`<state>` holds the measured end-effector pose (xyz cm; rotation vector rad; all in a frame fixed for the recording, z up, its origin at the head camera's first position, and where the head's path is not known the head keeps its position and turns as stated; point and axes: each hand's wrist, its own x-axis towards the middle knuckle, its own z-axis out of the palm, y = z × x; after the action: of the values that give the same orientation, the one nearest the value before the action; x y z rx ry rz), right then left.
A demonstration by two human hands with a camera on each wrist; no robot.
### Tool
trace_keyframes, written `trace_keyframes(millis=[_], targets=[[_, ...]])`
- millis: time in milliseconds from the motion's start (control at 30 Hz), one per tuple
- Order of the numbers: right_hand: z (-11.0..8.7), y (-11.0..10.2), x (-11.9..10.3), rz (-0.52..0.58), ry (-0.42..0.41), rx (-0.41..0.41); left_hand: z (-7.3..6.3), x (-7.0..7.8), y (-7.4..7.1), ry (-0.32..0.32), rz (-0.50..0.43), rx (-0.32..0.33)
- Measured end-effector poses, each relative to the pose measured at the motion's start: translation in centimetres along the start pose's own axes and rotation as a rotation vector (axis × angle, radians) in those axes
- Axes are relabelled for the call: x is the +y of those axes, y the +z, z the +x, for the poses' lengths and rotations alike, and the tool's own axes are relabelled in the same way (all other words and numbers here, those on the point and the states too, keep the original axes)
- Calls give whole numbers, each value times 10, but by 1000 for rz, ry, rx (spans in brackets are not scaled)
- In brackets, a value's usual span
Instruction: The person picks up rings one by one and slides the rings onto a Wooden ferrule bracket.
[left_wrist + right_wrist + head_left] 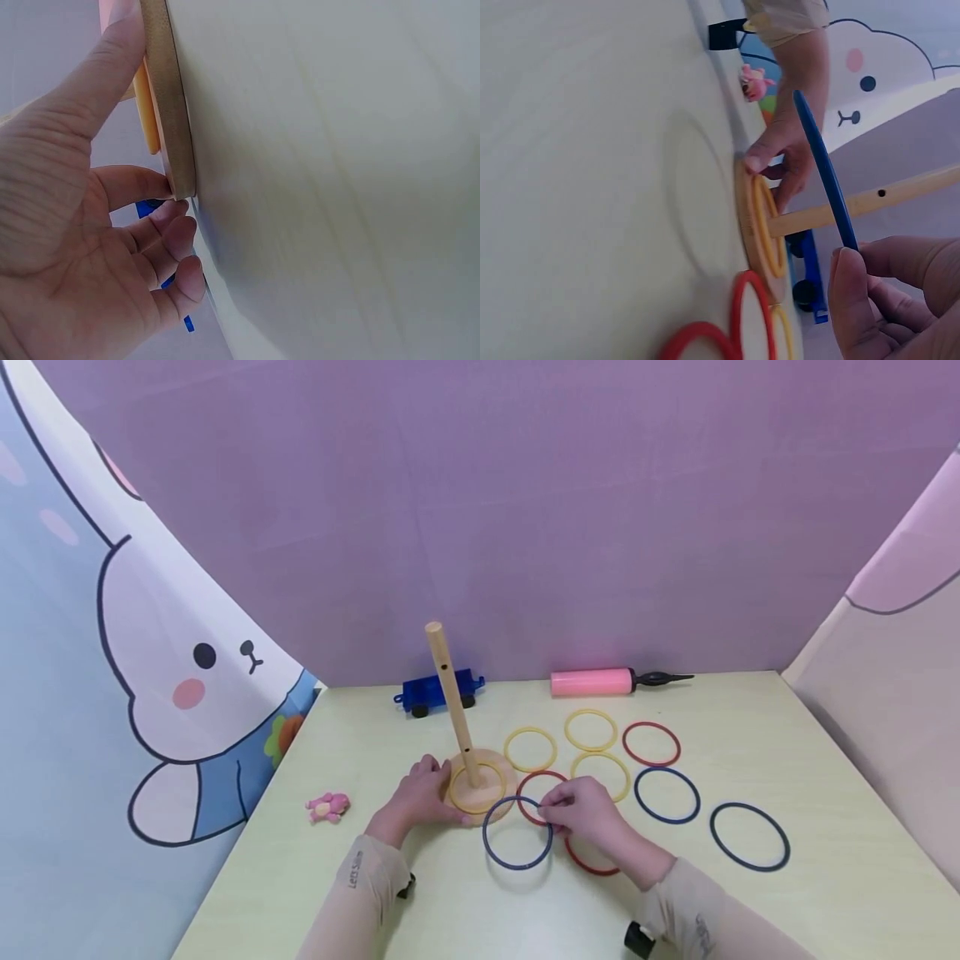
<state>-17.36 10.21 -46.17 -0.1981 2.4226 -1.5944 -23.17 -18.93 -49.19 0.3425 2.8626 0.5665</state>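
Note:
A wooden stand has a round base [510,768] and an upright post [453,702]. Around the foot of the post lies a yellow ring [477,813], flat on the base. My left hand [420,793] grips the base by its left edge, thumb [116,56] over the top and index finger at the rim. Between thumb and index fingertip, my right hand [583,810] pinches a blue ring [826,172]. It is raised off the table, casting a shadow, just in front of the base. A red ring [519,795] lies behind that hand, partly covered by it.
Yellow rings [530,727], a red ring [651,722] and two blue rings [787,847] lie to the right. Another red ring [592,872] shows partly under my right forearm. A blue toy wagon [435,692] and pink pump [591,682] sit at the back; a pink toy figure [327,807] lies left.

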Motion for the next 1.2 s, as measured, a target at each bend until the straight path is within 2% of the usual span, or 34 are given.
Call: trace_keyframes(millis=[433,767,1000,1200], targets=[[9,-16,-43,115,-20,13,0,0,1,1,8,1],[16,-19,-73,144,-47,11,2,-3,3,1,6,-3],[19,-27,-104,166,-65,35,4,-4,2,8,-5,5],[20,-33,-129,215,-128,33,5,-4,3,11,5,5]])
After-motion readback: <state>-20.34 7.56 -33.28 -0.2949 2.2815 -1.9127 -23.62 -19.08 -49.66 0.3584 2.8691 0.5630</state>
